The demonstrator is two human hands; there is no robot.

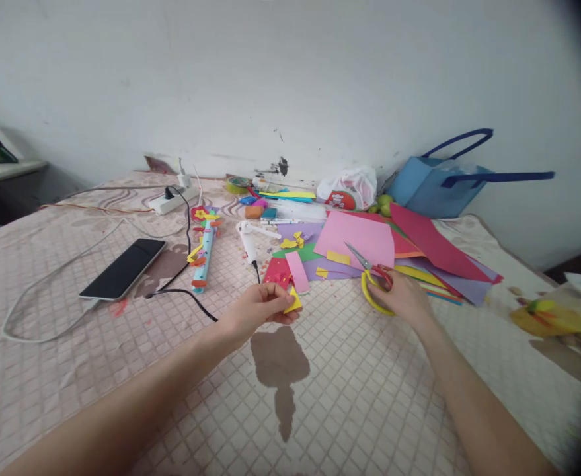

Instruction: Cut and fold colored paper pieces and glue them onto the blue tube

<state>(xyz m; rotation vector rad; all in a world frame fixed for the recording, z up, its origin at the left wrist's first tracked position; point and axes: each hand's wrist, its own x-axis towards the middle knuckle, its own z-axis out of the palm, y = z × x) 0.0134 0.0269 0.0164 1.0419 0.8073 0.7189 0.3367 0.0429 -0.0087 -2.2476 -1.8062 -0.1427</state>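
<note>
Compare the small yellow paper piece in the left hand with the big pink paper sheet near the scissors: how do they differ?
The yellow paper piece is a tiny scrap, while the pink sheet is large.
The yellow piece is pinched in the left hand, lifted off the cloth; the pink sheet lies flat on a pile of coloured papers.
The scissors, gripped by the right hand, point their blades over the pink sheet, not the yellow piece.
Both look like plain coloured craft paper.

Scissors (375, 281) right of phone (123, 268) (table (369, 396))
</note>
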